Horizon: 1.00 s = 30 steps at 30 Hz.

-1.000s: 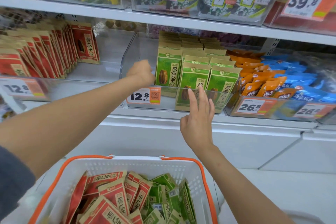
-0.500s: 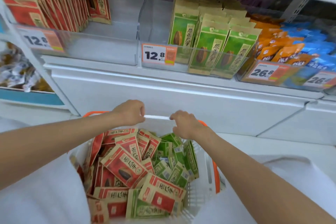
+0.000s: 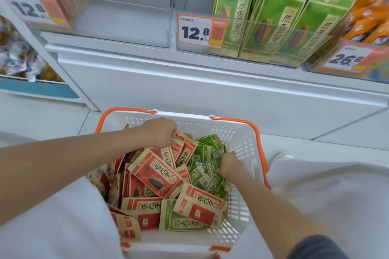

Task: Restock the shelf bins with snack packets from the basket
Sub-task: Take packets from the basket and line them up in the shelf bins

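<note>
- Both hands have dropped from the far rim of the basket [image 3: 260,141] into its load since half a second ago, and the camera has tipped further down, so the upper shelves are out of view.
- Left hand [image 3: 160,132]: fingers curled tight round the upper edges of the red packets [image 3: 155,174] at the far side of the basket.
- Right hand [image 3: 230,164]: fingers pushed down among the green packets [image 3: 202,174] on the basket's right side. They are buried, so whether they have closed on a packet cannot be told.
- Stock: red and green packets lie mixed and overlapping in the basket, red mostly left, green mostly right.
- Shelf above: the left bin [image 3: 126,17] holds upright red packets only at its left end, with bare space to the right. The middle bin [image 3: 280,35] holds upright green packets behind its clear front, with a gap at its left end.
- Step in hand, as judged: picking up stock, one colour per hand.
- Next move, as judged: lift each handful clear without dragging neighbours out, square the packets upright, and carry red to the left bin and green to the middle bin.
</note>
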Motion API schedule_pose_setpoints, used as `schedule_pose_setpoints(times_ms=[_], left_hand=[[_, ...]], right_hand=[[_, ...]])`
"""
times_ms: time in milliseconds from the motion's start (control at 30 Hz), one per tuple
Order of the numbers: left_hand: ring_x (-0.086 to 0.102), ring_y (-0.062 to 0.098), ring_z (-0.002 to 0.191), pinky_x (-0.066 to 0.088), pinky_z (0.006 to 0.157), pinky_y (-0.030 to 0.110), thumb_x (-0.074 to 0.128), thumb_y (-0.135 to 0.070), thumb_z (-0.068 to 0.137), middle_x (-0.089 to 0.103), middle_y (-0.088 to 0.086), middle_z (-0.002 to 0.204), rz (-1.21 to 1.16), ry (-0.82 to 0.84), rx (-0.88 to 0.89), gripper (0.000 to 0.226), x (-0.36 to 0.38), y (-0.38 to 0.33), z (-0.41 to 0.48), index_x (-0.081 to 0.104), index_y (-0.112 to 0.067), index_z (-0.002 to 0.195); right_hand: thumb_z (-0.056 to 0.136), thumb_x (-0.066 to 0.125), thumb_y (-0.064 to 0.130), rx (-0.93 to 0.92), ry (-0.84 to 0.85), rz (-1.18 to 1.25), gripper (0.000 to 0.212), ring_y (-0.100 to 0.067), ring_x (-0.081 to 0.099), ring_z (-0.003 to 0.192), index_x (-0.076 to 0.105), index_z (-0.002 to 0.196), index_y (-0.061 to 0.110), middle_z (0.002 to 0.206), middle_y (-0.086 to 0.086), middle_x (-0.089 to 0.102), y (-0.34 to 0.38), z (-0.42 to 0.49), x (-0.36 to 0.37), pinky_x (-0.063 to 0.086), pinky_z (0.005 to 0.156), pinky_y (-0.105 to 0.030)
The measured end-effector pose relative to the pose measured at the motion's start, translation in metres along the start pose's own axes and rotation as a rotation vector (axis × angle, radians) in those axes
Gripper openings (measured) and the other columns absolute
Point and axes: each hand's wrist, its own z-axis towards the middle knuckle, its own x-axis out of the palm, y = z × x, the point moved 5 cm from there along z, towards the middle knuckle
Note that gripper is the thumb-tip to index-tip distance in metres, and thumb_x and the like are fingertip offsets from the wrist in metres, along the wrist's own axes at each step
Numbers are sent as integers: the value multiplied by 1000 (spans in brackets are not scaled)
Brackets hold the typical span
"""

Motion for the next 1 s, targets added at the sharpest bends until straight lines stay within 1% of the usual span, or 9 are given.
schedule_pose_setpoints(times_ms=[133,233,300,433,567,633,700,800,1000], left_hand=[[52,6,62,45,60,25,57,-14,88,65,0,96,-100,23,-11,16,-2,-1,1,67,-11,100],[55,11,56,45,49,19,54,-12,93,67,12,88,-400,74,-82,20,-3,-4,4,67,2,99],[61,19,69,52,54,21,50,-16,98,65,15,101,-728,132,-184,22,-5,-10,1,61,0,110],[58,33,113,54,89,44,37,-47,102,44,19,143,-1154,318,-212,55,-12,-36,-13,38,-12,143],[62,36,112,54,82,51,31,-70,91,55,15,129,-1534,469,-77,68,-22,-69,-23,48,-17,130],[67,32,103,57,80,47,36,-60,96,63,15,121,-1624,361,-79,59,-25,-70,-19,52,-14,130],[68,30,95,56,87,47,42,-37,103,68,14,110,-1630,203,-110,40,-30,-63,-13,51,-11,132],[67,27,94,54,89,46,42,-20,104,69,11,105,-1504,-19,-58,28,-49,-55,-6,53,-12,129],[63,25,108,55,89,47,40,-12,104,62,12,122,-1315,-356,130,26,-122,-55,-17,51,-7,127]], right_hand=[[87,58,12,-89,-54,23,26,-23,60,84,59,113,16,104,-6,58,6,-8,-20,55,79,-36],[87,57,11,-122,-109,116,29,-24,56,80,50,115,15,99,-8,63,21,-20,-67,49,71,-31],[88,55,10,-166,-97,195,51,-25,59,79,35,134,14,94,-11,61,36,-37,-101,44,63,-29],[87,59,6,-281,-60,558,78,-22,62,74,14,150,16,100,-12,61,63,-89,-158,49,60,-29],[90,63,7,-343,-4,827,69,-19,61,102,29,148,13,125,-5,61,73,-120,-179,49,82,-27],[94,57,7,-360,53,919,53,-15,57,109,39,144,13,137,-3,55,74,-124,-184,48,77,-18],[96,52,2,-380,58,978,41,-16,60,106,48,136,11,133,-5,59,77,-122,-196,48,71,-14],[93,48,-5,-408,-148,1057,28,-15,63,90,57,115,8,113,-10,66,79,-121,-228,47,65,-11],[85,52,0,-487,-939,371,57,-26,32,137,43,140,10,145,-9,40,58,-123,-295,24,113,-38]])
